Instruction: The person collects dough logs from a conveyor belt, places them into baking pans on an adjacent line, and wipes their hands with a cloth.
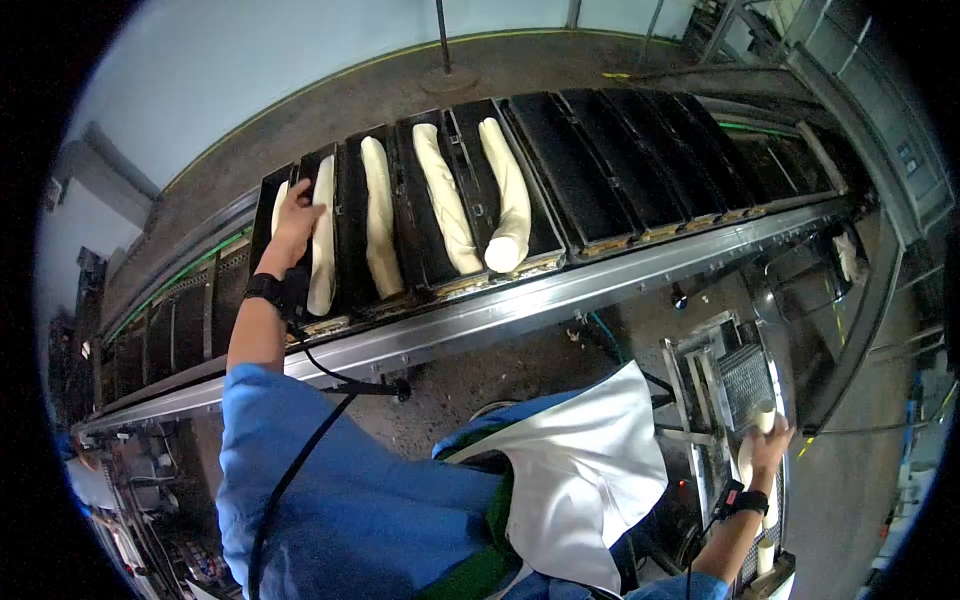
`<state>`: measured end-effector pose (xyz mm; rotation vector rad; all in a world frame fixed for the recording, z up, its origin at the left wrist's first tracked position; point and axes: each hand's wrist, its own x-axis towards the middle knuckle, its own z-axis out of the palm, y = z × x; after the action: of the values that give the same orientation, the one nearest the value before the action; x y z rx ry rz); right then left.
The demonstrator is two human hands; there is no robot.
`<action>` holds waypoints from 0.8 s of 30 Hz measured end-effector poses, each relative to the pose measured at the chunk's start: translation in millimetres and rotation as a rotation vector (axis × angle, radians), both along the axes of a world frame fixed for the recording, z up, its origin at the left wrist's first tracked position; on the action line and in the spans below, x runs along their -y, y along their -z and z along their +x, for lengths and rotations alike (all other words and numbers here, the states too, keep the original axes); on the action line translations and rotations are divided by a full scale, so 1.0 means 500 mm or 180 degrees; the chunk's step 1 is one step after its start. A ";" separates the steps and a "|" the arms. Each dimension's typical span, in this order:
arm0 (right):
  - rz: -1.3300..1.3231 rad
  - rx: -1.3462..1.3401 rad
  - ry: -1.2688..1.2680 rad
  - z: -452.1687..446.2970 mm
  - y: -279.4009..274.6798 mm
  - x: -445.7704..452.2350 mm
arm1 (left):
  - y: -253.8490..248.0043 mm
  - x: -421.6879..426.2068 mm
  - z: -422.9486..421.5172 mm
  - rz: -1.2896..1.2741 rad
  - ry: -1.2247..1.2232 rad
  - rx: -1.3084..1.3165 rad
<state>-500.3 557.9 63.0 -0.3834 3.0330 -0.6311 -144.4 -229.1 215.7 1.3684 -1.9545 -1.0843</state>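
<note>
My left hand (294, 217) is over the leftmost black baking tins, fingers apart, at a pale dough roll (280, 203) that it partly hides. Just right of this hand, a second dough roll (322, 250) lies lengthwise in its tin. Further right are a third roll (379, 215), a twisted roll (445, 200) and another (508, 195) whose near end rests at its tin's front edge. At the lower right, my right hand (768, 448) is closed around a dough piece (745, 460) on a narrow mesh conveyor (748, 375).
Several black tins (620, 165) without dough continue rightward along the line. A long metal rail (480, 310) runs between me and the tins. More dough pieces (766, 555) lie on the mesh conveyor below my right hand. A metal frame (850, 110) stands at the right.
</note>
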 end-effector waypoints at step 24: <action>-0.0536 -0.1598 0.3764 0.516 -0.145 -0.697 | 0.278 -0.040 -0.402 -0.1177 0.1521 0.0698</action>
<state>-242.2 906.5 135.7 1.5870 3.3811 -0.8739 -345.6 -209.2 76.9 0.8713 -2.5725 -0.7254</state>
